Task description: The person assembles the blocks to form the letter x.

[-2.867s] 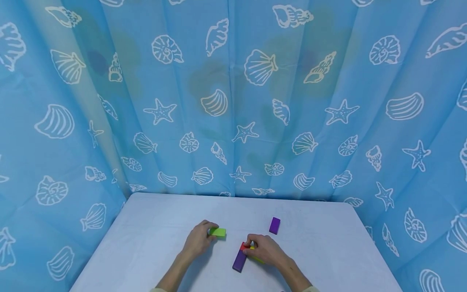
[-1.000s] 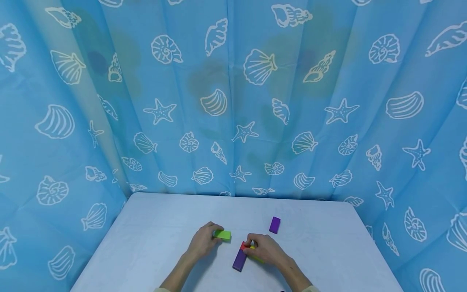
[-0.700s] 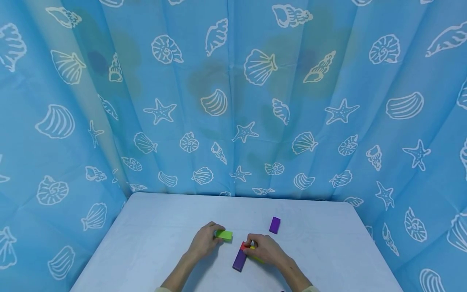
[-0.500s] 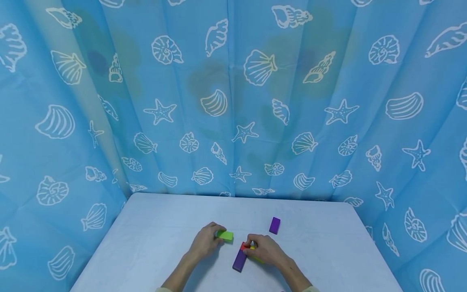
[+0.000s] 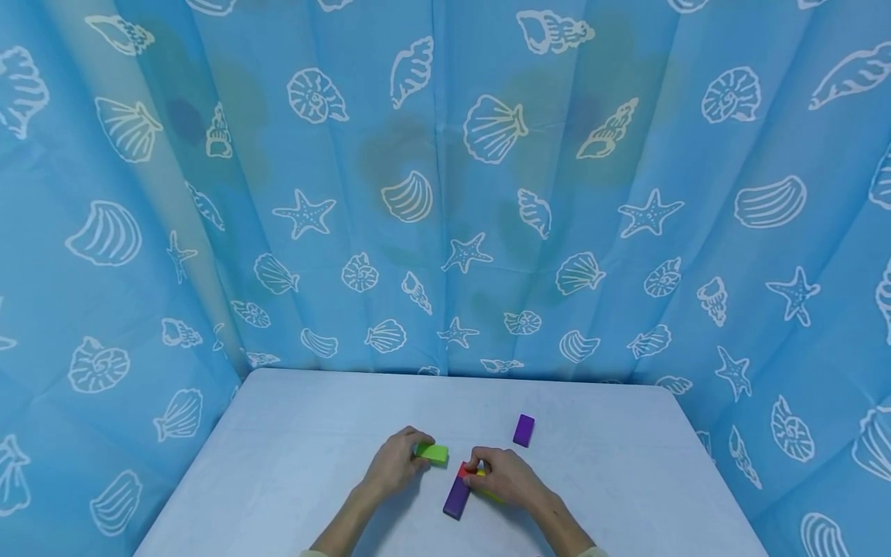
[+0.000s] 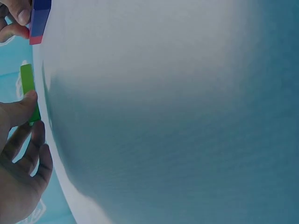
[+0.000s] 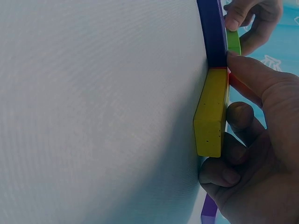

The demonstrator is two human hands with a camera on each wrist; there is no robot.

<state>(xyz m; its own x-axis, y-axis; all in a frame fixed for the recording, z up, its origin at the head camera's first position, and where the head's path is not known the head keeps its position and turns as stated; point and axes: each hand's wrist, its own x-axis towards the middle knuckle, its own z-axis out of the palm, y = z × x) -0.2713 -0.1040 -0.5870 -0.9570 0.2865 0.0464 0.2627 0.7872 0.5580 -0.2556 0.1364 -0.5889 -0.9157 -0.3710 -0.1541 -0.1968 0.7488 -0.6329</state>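
My left hand [image 5: 393, 466] pinches one end of a light green block [image 5: 435, 454] between thumb and fingers. The green block's free end points toward a red block [image 5: 462, 469]. My right hand [image 5: 511, 476] grips the red block with thumb and index finger, the thumb tip right at its joint with a dark purple block [image 5: 456, 498]. A yellow block [image 7: 212, 102] lies along the right hand's fingers, its end close against the purple one in the right wrist view. The right hand partly hides the red and yellow blocks.
A brighter violet block [image 5: 524, 430] lies apart on the white table [image 5: 313, 410], beyond the right hand. Blue curtains [image 5: 445, 193] with white shell prints stand behind the table and along both sides.
My left hand has carried the green block to the right and slightly nearer, closer to the red block. The right hand and the other blocks stay where they were.
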